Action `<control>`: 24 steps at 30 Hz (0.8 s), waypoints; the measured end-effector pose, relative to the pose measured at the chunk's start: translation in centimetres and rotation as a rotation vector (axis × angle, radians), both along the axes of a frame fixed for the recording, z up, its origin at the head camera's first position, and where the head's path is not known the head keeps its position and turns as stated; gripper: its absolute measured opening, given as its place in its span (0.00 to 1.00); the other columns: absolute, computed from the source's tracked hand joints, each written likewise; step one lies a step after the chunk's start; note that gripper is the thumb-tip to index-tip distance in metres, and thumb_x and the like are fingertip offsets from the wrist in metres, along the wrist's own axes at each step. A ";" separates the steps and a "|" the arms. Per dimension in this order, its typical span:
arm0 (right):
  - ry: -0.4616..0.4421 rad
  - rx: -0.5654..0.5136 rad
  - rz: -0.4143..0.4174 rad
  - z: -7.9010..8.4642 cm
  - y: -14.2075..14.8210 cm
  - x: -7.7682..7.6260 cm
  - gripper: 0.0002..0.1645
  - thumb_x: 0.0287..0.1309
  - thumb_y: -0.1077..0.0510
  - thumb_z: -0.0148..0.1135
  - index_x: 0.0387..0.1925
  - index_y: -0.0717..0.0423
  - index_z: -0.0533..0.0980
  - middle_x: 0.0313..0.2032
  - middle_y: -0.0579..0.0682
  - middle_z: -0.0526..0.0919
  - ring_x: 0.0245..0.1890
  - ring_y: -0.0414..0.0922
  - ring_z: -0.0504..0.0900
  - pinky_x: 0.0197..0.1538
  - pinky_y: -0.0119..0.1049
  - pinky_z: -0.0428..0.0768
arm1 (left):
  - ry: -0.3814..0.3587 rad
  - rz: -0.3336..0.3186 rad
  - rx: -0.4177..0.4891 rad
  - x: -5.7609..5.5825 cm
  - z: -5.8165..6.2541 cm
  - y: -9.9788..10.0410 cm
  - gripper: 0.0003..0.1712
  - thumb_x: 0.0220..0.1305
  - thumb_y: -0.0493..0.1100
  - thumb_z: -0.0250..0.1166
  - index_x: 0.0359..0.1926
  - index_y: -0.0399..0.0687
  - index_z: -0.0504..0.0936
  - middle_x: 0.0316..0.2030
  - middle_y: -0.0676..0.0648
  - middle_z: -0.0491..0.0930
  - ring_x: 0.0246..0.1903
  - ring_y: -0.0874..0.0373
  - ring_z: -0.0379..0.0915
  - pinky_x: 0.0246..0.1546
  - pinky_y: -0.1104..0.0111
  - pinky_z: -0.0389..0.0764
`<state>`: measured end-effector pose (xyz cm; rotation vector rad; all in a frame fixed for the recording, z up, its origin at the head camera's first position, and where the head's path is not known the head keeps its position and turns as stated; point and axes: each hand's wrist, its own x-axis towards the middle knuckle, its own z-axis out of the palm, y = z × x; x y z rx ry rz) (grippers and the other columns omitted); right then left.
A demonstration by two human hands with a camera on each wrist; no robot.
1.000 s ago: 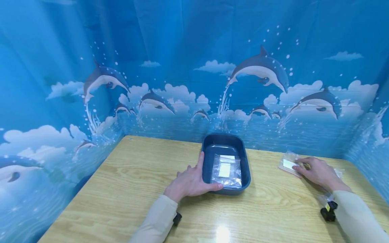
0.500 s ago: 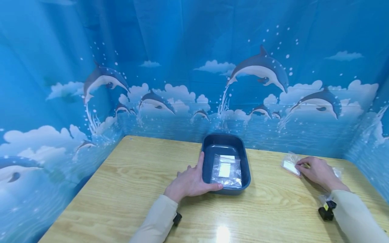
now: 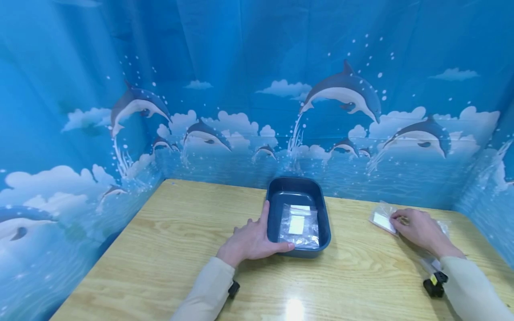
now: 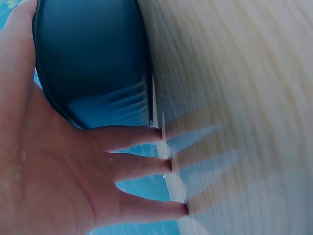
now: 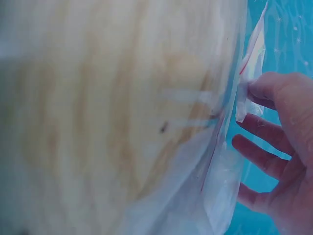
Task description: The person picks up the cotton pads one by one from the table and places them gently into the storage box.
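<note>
A dark blue rectangular tray [image 3: 327,225] stands at the table's back edge, with clear zip bags [image 3: 307,238] bearing white labels inside it. My left hand [image 3: 253,239] is spread at its near left corner, thumb on the front rim. In the left wrist view its fingers [image 4: 146,205] are straight beside the tray, tips down at the wood. My right hand [image 3: 421,229], at the far right, pinches the edge of a clear zip bag [image 3: 379,218] with a white label between thumb and forefinger. The right wrist view shows that bag [image 5: 257,54] upright against the thumb, the other fingers loosely bent.
More clear bags lie under and behind the right hand, one bag [image 5: 220,188] with a red line showing large in the right wrist view. A blue dolphin-print curtain [image 3: 241,89] closes off the back and sides of the wooden table [image 3: 192,218].
My right hand and the bag at its fingertips have shifted slightly, the thumb and forefinger keeping to the bag's edge. The left hand and tray have stayed in place.
</note>
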<state>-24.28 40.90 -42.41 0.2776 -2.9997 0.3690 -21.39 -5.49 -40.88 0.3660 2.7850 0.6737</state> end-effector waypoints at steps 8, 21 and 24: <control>0.043 -0.013 0.001 0.6 -0.6 0.8 0.17 0.70 0.52 0.61 0.47 0.61 0.85 0.50 0.71 0.85 0.32 0.49 0.82 0.33 0.46 0.78 | -0.002 0.002 -0.002 -0.1 0.0 0.0 0.78 0.46 0.89 0.58 0.83 0.59 0.28 0.76 0.36 0.64 0.74 0.29 0.58 0.69 0.27 0.58; 0.159 -0.018 0.080 1.9 -3.7 1.9 0.11 0.67 0.56 0.64 0.44 0.57 0.86 0.48 0.66 0.87 0.46 0.67 0.85 0.45 0.63 0.81 | 0.004 -0.001 -0.008 -0.1 -0.1 0.0 0.78 0.46 0.90 0.57 0.83 0.59 0.27 0.76 0.36 0.63 0.74 0.28 0.58 0.69 0.27 0.58; 0.199 -0.025 0.118 2.3 -4.6 2.2 0.09 0.66 0.58 0.66 0.43 0.56 0.86 0.46 0.64 0.88 0.43 0.64 0.86 0.43 0.61 0.82 | 0.006 -0.002 -0.006 -0.2 -0.1 0.0 0.78 0.46 0.90 0.57 0.83 0.59 0.28 0.76 0.37 0.63 0.74 0.28 0.58 0.69 0.27 0.57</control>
